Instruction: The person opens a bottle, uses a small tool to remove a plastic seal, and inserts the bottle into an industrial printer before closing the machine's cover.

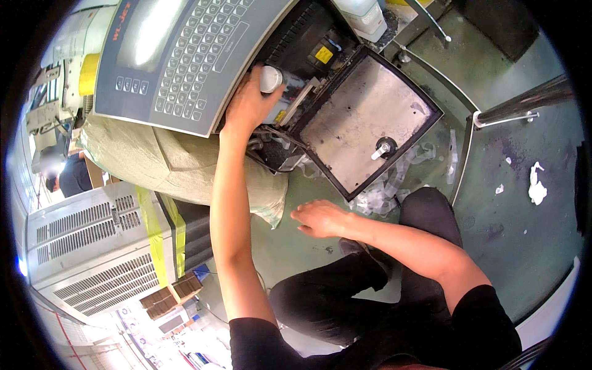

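Note:
My left hand (246,105) reaches into the opened machine, its fingers and thumb closed round a round white cap (270,79). What lies beneath the cap is mostly hidden by the hand and the cabinet edge. The cabinet's metal door (364,117) hangs open to the right, with a black knob latch (386,148) on its inner face. My right hand (319,217) hangs in the air below the door, above my bent legs, fingers loosely apart and holding nothing.
The machine's keyboard panel (191,61) slopes at upper left. Beneath it bulges a woven sack (154,157). Clear plastic scraps (382,191) litter the green floor under the door. A curved metal rail (462,166) runs along the right. White bottles (369,21) stand behind.

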### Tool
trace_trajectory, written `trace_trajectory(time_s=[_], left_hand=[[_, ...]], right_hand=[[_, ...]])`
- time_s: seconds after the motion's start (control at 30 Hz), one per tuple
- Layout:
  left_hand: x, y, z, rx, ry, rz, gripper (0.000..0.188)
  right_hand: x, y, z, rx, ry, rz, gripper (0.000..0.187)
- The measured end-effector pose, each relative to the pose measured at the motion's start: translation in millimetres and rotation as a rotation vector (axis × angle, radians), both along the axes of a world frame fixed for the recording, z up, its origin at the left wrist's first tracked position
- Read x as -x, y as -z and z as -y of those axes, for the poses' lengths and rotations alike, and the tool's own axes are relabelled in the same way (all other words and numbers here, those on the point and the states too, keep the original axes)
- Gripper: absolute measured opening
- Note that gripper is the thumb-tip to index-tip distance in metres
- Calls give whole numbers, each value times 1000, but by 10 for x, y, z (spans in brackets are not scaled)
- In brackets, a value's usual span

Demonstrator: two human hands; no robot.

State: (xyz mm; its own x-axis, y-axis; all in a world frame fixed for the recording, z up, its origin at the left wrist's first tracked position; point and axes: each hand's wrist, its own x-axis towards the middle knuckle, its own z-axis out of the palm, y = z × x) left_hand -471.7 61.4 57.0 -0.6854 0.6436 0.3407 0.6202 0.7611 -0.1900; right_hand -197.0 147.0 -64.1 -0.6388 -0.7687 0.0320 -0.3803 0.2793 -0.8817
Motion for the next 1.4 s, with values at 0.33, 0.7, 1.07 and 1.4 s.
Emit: trace_trajectory(time_s=[0.33, 0.7, 1.07, 1.4], left_hand=[[8, -12, -333, 176, -452, 198, 97], [33, -55, -69, 125, -41, 192, 54], [-102, 5, -421, 301, -453, 151, 63], [-66, 23, -234, 294, -318, 109, 68]], right_hand=[[-7, 177, 116, 2, 10, -46, 36], [55, 133, 109, -16, 21, -28, 38], [39, 111, 150, -61, -22, 54, 36], [32, 201, 151, 46, 95, -34, 33]])
